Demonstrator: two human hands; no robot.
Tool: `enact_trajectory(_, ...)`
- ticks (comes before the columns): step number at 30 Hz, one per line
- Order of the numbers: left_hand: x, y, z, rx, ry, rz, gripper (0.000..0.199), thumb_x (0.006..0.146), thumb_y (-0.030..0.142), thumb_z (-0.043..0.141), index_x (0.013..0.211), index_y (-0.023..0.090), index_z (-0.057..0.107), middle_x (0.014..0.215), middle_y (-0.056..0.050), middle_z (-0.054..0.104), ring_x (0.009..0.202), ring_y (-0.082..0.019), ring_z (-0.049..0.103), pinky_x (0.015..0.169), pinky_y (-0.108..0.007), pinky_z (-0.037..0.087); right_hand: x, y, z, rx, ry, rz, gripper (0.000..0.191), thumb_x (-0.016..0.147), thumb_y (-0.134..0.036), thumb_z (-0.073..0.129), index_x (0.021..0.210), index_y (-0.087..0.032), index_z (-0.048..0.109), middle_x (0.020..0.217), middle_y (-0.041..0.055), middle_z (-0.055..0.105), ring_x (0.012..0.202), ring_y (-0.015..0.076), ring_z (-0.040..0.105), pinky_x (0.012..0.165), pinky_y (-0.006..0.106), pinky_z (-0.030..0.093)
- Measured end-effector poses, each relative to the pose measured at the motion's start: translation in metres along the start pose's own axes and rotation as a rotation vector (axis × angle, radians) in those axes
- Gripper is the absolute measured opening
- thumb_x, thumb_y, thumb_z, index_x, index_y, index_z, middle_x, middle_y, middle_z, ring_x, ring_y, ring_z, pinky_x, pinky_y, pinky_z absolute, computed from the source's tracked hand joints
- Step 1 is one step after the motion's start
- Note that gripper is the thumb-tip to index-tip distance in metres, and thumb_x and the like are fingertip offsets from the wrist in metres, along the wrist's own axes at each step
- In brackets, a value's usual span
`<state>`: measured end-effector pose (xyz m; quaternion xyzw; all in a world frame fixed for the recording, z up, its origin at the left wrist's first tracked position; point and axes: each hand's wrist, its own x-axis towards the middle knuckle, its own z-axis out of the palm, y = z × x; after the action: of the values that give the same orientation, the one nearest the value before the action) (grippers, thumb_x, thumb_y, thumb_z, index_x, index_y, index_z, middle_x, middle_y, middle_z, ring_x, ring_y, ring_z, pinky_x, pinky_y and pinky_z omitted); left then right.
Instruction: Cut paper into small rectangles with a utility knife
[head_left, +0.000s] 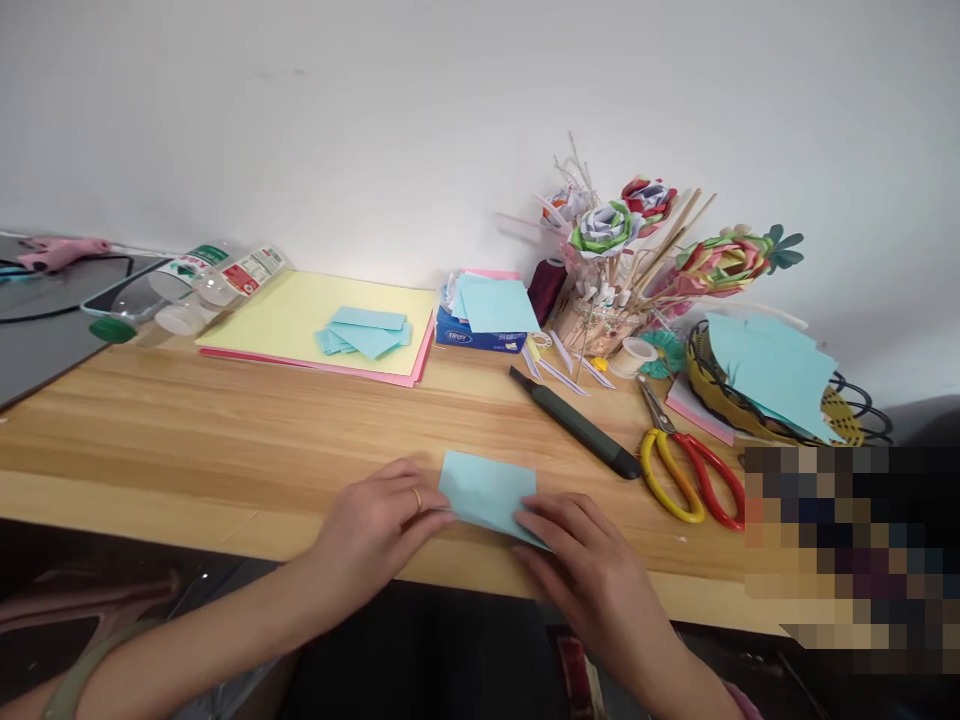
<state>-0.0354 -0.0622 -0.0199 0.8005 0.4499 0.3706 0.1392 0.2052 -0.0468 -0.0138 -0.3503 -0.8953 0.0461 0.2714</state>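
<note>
A light blue sheet of paper [487, 487] lies near the table's front edge, its near side lifted a little. My left hand [386, 515], with a ring on one finger, pinches the sheet's left edge between thumb and fingers. At the right edge, my right hand [581, 550] grips the near corner, fingers on top and thumb below. Just beyond the sheet lies a dark green utility knife [577, 425]. Scissors with one yellow and one red handle [675, 460] rest to its right.
Folded blue papers [367, 332] lie on yellow sheets [262, 315] at the back left, beside plastic bottles [240, 280]. Behind stand a blue tissue box [480, 335] and paper flowers [607, 230]. A woven basket [701, 365] holds blue paper. The right edge is pixelated.
</note>
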Motion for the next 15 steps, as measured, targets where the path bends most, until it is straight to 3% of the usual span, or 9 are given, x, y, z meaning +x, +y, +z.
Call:
enact_trajectory(3, 0.0, 0.007, 0.006, 0.025, 0.028, -0.237, 0.014, 0.087, 0.025, 0.056, 0.08, 0.019, 0.067, 0.07, 0.0, 0.066, 0.065, -0.015, 0.06, 0.058, -0.024, 0.048, 0.0, -0.006, 0.004, 0.077, 0.054, 0.155, 0.015, 0.089, -0.023, 0.05, 0.086, -0.018, 0.063, 0.082, 0.0045, 0.066, 0.076, 0.0151, 0.061, 0.066, 0.028, 0.052)
enact_trajectory(6, 0.002, 0.011, 0.012, 0.042, 0.051, -0.345, 0.02, 0.087, 0.03, 0.054, 0.074, 0.019, 0.064, 0.064, 0.001, 0.062, 0.059, -0.014, 0.058, 0.052, -0.023, 0.045, 0.002, -0.01, 0.009, 0.103, 0.071, 0.401, 0.021, 0.089, -0.033, 0.049, 0.078, -0.019, 0.06, 0.065, -0.0004, 0.062, 0.057, 0.0126, 0.058, 0.051, 0.024, 0.047)
enact_trajectory(10, 0.002, 0.013, 0.019, 0.094, 0.064, -0.357, 0.028, 0.088, 0.034, 0.051, 0.067, 0.019, 0.061, 0.059, 0.001, 0.056, 0.056, -0.014, 0.057, 0.05, -0.024, 0.044, 0.0, -0.015, 0.016, 0.194, 0.118, 0.658, 0.029, 0.086, -0.046, 0.05, 0.091, -0.019, 0.06, 0.059, -0.0035, 0.062, 0.046, 0.0102, 0.055, 0.044, 0.02, 0.046)
enact_trajectory(15, -0.004, 0.013, 0.026, 0.13, 0.08, -0.434, 0.017, 0.085, 0.032, 0.054, 0.098, 0.021, 0.06, 0.072, 0.002, 0.065, 0.063, -0.015, 0.064, 0.056, -0.025, 0.049, -0.007, -0.017, 0.026, 0.148, 0.184, 0.776, 0.04, 0.082, -0.049, 0.055, 0.11, -0.019, 0.056, 0.065, -0.0047, 0.065, 0.039, 0.008, 0.051, 0.04, 0.019, 0.044)
